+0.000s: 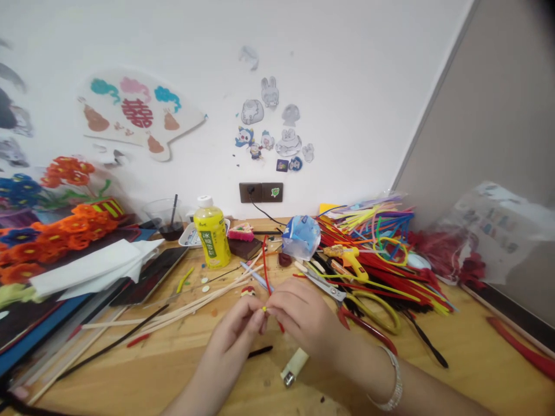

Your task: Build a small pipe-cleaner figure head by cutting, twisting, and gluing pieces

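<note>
My left hand (236, 329) and my right hand (306, 320) meet at the fingertips over the table, both closed in a pinch. A tiny yellow piece (264, 309) shows between the fingertips, mostly covered by them. A thin red pipe cleaner (266, 268) runs upright at my right fingers, its lower end showing beneath them; whether it is gripped too, I cannot tell. Just behind the hands is a small red and yellow item (248, 291). Below my right hand lies a pale lighter (295, 367) with a metal top, and near it a short black pipe cleaner (260, 351).
Grey-bladed scissors (325, 284) and a yellow glue gun (349, 259) lie right, before a heap of pipe cleaners (390, 222). A yellow drink bottle (211, 234) stands behind. Pale sticks (195, 301), a dark tablet-like slab (150, 276) and orange pipe-cleaner flowers (65, 234) occupy the left.
</note>
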Demonstrator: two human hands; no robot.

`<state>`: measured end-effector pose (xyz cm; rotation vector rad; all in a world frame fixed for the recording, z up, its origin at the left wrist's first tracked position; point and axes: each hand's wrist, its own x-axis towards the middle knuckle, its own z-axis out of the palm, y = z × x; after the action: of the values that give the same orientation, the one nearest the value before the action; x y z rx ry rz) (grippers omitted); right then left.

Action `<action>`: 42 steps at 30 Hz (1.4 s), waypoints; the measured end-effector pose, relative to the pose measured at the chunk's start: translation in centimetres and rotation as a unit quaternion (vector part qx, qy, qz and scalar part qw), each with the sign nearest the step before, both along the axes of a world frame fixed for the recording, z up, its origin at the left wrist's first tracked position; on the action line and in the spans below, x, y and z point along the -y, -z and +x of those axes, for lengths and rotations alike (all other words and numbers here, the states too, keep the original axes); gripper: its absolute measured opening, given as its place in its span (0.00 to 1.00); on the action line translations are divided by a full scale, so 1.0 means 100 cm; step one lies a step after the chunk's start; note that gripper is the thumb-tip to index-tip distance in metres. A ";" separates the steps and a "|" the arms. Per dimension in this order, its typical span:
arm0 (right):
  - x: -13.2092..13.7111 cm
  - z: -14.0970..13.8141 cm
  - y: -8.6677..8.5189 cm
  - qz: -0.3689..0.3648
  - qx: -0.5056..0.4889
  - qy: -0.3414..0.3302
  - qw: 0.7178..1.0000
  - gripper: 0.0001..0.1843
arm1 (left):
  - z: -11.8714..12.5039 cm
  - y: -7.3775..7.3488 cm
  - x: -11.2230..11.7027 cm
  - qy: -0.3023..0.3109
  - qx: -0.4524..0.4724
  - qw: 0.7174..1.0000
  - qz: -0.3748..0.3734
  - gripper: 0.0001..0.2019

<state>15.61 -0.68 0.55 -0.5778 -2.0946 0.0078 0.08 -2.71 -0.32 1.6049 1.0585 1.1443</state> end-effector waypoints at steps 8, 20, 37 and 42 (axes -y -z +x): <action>-0.007 0.009 0.002 0.062 0.053 -0.037 0.996 0.13 | -0.002 0.000 -0.003 0.028 -0.019 0.999 -0.020 0.14; -0.003 0.011 -0.007 0.089 0.089 -0.063 0.990 0.11 | -0.002 -0.007 0.001 0.043 0.008 0.998 -0.038 0.13; -0.006 0.010 0.001 0.053 0.055 -0.051 0.996 0.09 | -0.002 -0.001 0.000 -0.001 -0.059 0.998 0.020 0.10; -0.010 0.009 0.001 0.003 -0.032 -0.024 0.999 0.06 | -0.004 -0.002 0.001 -0.076 -0.127 0.984 0.100 0.08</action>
<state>16.56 0.27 0.47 -0.5176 -2.0448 0.0458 -0.34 -2.78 -0.14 1.8926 1.2816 1.1984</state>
